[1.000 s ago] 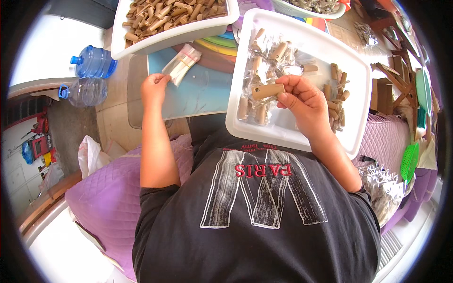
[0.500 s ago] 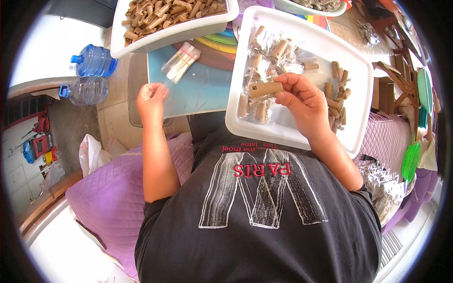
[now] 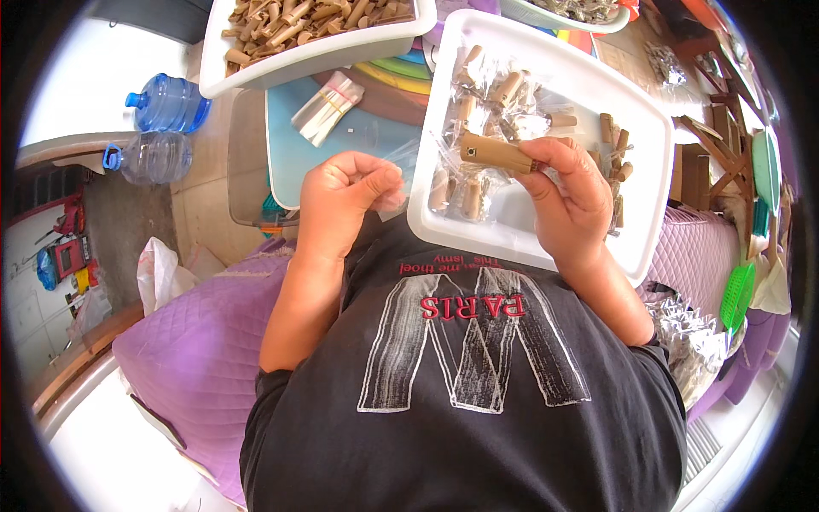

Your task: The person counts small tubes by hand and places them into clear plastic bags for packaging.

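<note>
A brown tube-shaped piece [image 3: 495, 154] with a small dark square mark is pinched at one end by my right hand [image 3: 573, 189], above a white tray [image 3: 546, 246]. My left hand [image 3: 354, 189] is closed on a clear plastic bag [image 3: 404, 160], which points toward the tray's left edge. In the tray lie several similar brown pieces, many in clear wrapping [image 3: 472, 198]. A banded bundle of clear bags [image 3: 328, 107] rests on the blue tabletop [image 3: 292, 152], just beyond my left hand.
A second white bin [image 3: 316, 57], heaped with loose brown pieces [image 3: 299, 23], stands at the far side. Two blue water jugs [image 3: 171, 104] are at the left. Purple quilted seating [image 3: 196, 350] lies beside me. Silvery packets [image 3: 689, 350] and a green basket [image 3: 738, 294] are at the right.
My left hand has moved right, from beside the bag bundle toward the tray, with the clear bag in it. My right hand has shifted slightly right and tilted the brown piece.
</note>
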A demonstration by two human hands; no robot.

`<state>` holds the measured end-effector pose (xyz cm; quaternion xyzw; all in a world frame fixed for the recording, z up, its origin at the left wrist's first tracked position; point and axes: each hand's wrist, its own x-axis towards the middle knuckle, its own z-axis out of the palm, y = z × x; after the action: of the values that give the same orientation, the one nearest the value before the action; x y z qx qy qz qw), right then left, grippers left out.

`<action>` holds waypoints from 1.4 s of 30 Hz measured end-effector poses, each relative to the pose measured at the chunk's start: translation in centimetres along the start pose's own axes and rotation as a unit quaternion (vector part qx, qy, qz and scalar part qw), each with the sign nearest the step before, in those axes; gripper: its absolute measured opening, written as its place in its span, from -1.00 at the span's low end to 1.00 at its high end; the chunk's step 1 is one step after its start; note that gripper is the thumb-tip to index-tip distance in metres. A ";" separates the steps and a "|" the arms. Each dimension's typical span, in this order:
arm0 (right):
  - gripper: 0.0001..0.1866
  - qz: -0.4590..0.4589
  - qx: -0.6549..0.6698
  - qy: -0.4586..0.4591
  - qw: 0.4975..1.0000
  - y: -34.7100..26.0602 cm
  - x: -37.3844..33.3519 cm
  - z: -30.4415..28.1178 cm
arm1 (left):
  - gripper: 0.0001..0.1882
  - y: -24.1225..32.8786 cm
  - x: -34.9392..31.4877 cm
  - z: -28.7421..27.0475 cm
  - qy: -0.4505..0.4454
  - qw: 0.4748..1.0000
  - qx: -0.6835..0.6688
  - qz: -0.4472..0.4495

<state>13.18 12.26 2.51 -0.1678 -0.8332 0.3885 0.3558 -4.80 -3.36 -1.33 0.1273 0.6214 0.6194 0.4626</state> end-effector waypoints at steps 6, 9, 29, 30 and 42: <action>-0.72 -0.015 -0.003 0.002 1.000 0.4 0.2 0.5 | -0.85 0.2 -0.4 0.6 -0.038 0.999 -0.012 0.018; -0.73 0.004 -0.010 -0.004 1.000 0.7 0.0 0.8 | -0.87 0.2 -0.6 0.7 -0.051 0.998 -0.023 0.033; -0.70 0.173 0.244 -0.067 0.952 1.2 -1.1 1.5 | -0.70 0.9 -1.3 3.2 -0.116 0.981 0.007 0.158; -0.70 0.173 0.244 -0.067 0.952 1.3 -1.2 1.6 | -0.70 0.9 -1.3 3.2 -0.117 0.980 0.007 0.158; -0.78 0.150 0.104 -0.092 0.979 0.3 -0.9 0.9 | -0.73 0.6 -1.8 3.6 -0.104 0.981 0.103 0.125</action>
<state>13.20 11.44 1.48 -0.2163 -0.7829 0.5358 0.2306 -1.45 -2.22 0.65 0.3146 0.6097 0.5883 0.4281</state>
